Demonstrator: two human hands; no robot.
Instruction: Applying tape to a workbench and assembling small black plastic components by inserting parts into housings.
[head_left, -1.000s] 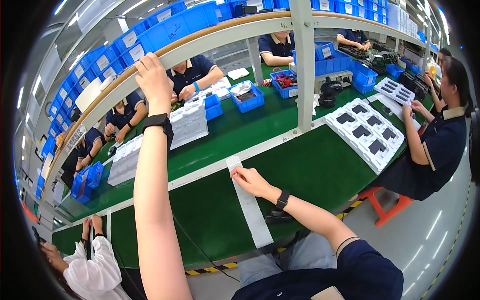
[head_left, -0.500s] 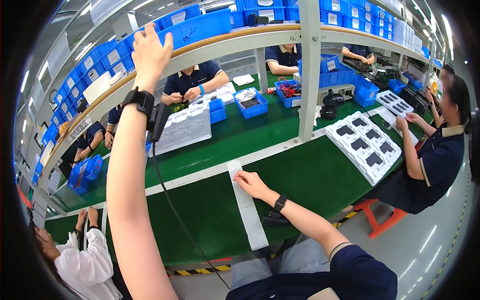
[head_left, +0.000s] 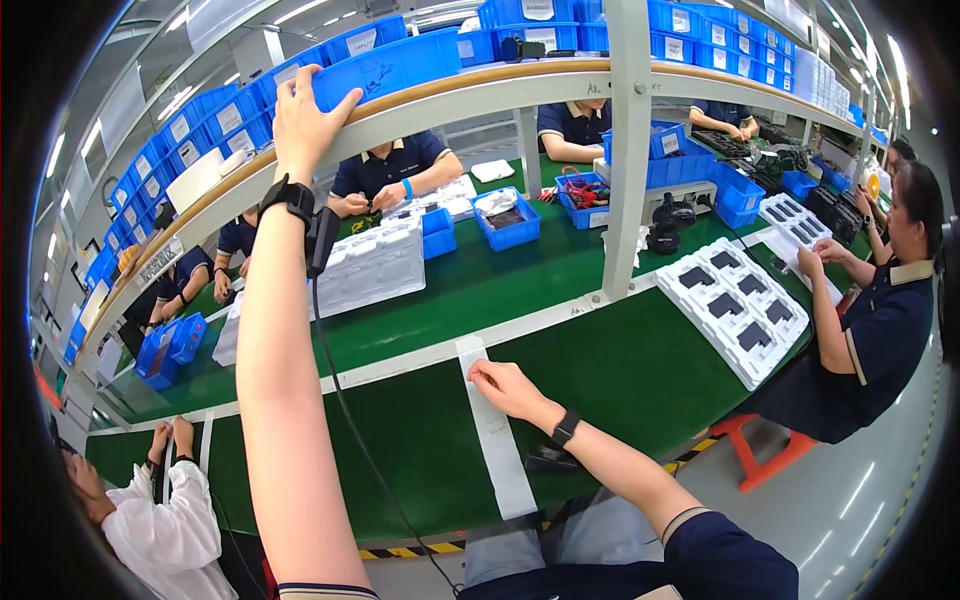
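Observation:
My left hand [head_left: 308,122] is raised to the shelf, fingers and thumb apart, at the left end of a long blue bin [head_left: 390,70]. Its fingertips are by the bin's corner and the thumb lies along its lower front; whether they grip it is hard to see. Lower down, my right hand [head_left: 508,388] rests with curled fingers over a white strip [head_left: 497,455] running across the green bench [head_left: 600,365]. Anything between those fingers is hidden.
A shelf post [head_left: 628,170] rises ahead. A white moulded tray [head_left: 735,310] lies at right, beside a seated co-worker [head_left: 880,310]. Small blue bins [head_left: 505,218] and a grey-white tray [head_left: 370,265] stand beyond the rail. A black cable [head_left: 350,420] hangs beside my left arm.
My left hand has come against the bin's left end, and its thumb has spread outward. The right hand stays at the strip, still curled. The view has shifted slightly.

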